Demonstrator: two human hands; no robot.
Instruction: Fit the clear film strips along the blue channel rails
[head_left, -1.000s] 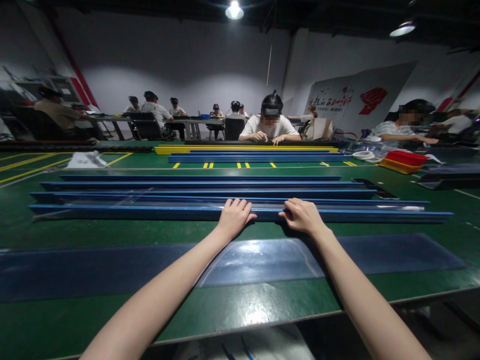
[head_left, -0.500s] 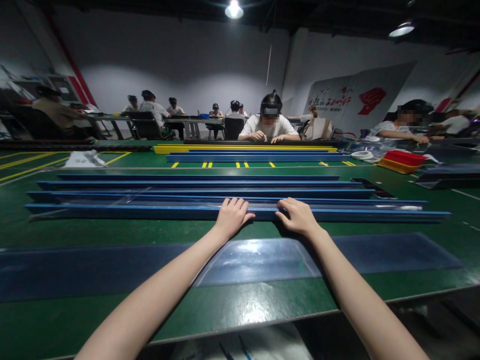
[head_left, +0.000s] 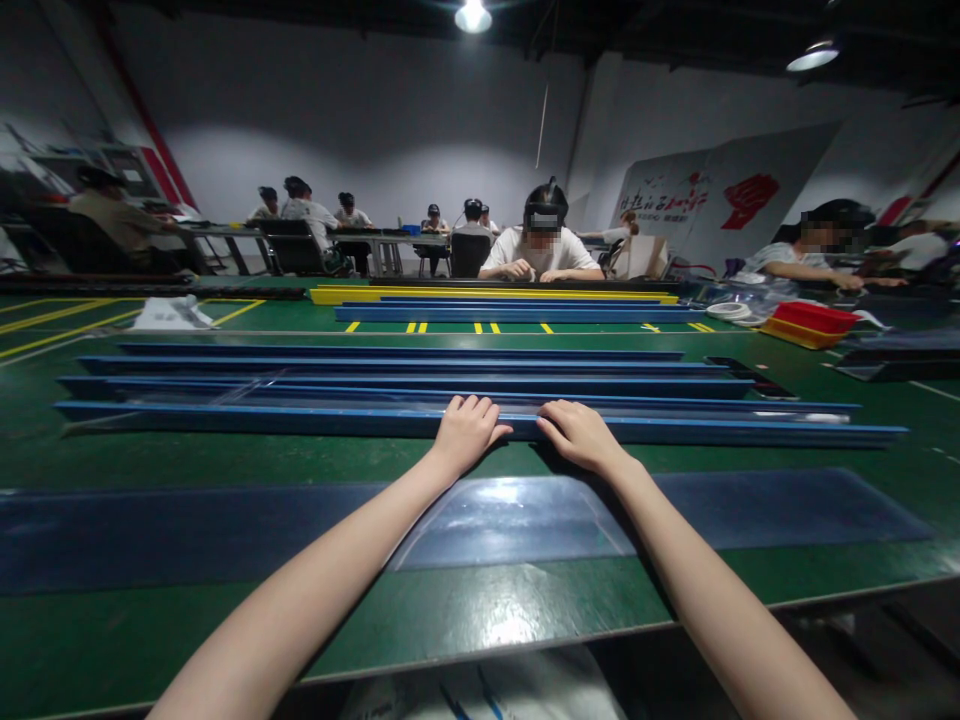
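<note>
A long blue channel strip (head_left: 285, 418) lies across the green table, its upright front edge facing me. My left hand (head_left: 471, 432) is closed over that edge near the middle, fingers on the far side and thumb along the front. Just to the right, my right hand (head_left: 581, 434) grips the same edge, with a short stretch of blue showing between the two thumbs. Clear film (head_left: 251, 388) shows inside the channel at the left. More blue strips (head_left: 405, 367) lie parallel behind it. Nearer me, a flat clear plastic sheet (head_left: 517, 520) stretches under my forearms.
A dark phone (head_left: 752, 378) lies by the strips' right ends. Further back are yellow and blue strips (head_left: 487, 297), a red bin (head_left: 808, 325), a white roll (head_left: 727, 311) and crumpled white paper (head_left: 171, 313). A co-worker (head_left: 540, 245) sits opposite. The table's near edge (head_left: 570, 640) runs below my arms.
My right hand has slid a little left along the blue edge, closer to my left hand. The left hand stays where it was on the channel strip.
</note>
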